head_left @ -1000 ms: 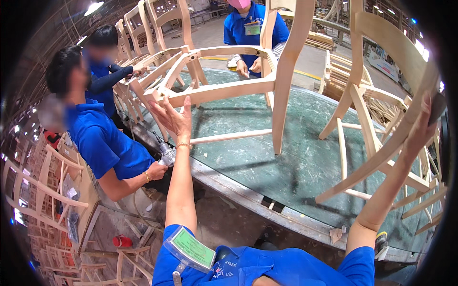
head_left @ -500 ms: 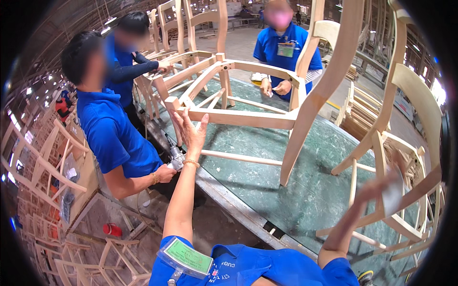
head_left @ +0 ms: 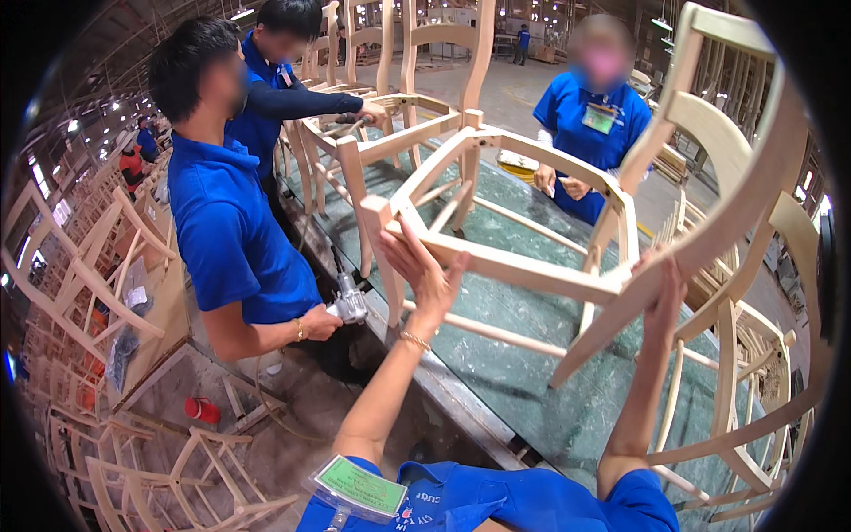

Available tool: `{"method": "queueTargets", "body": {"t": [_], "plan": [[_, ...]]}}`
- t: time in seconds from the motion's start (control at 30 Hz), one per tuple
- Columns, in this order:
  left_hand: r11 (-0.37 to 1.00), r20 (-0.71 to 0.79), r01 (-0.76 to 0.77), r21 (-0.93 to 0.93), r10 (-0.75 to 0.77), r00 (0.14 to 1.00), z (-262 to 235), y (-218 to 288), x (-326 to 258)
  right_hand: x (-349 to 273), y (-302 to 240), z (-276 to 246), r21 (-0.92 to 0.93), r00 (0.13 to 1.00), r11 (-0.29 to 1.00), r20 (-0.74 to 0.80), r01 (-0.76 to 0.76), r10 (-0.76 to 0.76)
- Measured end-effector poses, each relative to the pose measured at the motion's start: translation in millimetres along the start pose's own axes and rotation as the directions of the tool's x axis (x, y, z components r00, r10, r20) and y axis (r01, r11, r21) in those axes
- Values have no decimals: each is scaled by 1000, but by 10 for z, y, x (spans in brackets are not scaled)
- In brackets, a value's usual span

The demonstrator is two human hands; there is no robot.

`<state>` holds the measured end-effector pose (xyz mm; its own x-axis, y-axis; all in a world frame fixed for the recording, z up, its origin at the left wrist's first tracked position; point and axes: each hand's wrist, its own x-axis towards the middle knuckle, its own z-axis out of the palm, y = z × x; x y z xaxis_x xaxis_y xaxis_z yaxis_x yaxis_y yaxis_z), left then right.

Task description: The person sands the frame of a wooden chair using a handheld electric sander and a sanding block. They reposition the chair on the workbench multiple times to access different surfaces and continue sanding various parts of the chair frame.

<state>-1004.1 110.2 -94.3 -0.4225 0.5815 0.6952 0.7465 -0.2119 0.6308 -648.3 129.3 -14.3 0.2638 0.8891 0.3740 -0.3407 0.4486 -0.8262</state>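
A bare wooden chair frame (head_left: 532, 273) with an open seat stands in front of me on a green tabletop (head_left: 479, 377). My left hand (head_left: 430, 279) rests against its front seat rail near the left corner, fingers stretched and thumb apart. At the chair's right side, my right hand (head_left: 663, 297) is wrapped round the curved back post (head_left: 709, 253), just beside the seat joint. Part of that hand's grip is hidden by the wood.
To my left, a co-worker (head_left: 235, 230) holds a metal power tool (head_left: 349, 301) close to my left forearm. Another co-worker (head_left: 596, 133) stands across the table. More chair frames (head_left: 745, 390) crowd the right. A red container (head_left: 202, 410) sits low at left.
My right hand, blurred beside the right-hand chair with a greyish sheet near it, has come left onto the back post. The sheet no longer shows. My left hand stays at the rail.
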Motion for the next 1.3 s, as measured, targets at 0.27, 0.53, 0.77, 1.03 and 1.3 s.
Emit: {"method": "queueTargets", "body": {"t": [0.27, 0.53, 0.77, 1.03, 1.3], "plan": [[989, 27, -91, -115, 95, 995, 341, -8, 140, -653, -340, 129, -124, 978, 973, -39, 197, -203], [950, 277, -22, -310, 113, 954, 1136, -523, 913, -626, 43, 748, -268, 925, 910, -126, 316, -358], [923, 540, 179, -341, 37, 841, 1928, -710, 1704, -172, 722, 1108, -431, 882, 834, -155, 345, -445], [852, 529, 276, -444, 1, 849, 2086, -519, 1384, 260, 1113, 991, -624, 784, 625, -31, 469, -619], [800, 649, 374, -470, 25, 761, 1074, -560, -229, 285, 1192, 800, -625, 792, 674, -142, 394, -594]]}}
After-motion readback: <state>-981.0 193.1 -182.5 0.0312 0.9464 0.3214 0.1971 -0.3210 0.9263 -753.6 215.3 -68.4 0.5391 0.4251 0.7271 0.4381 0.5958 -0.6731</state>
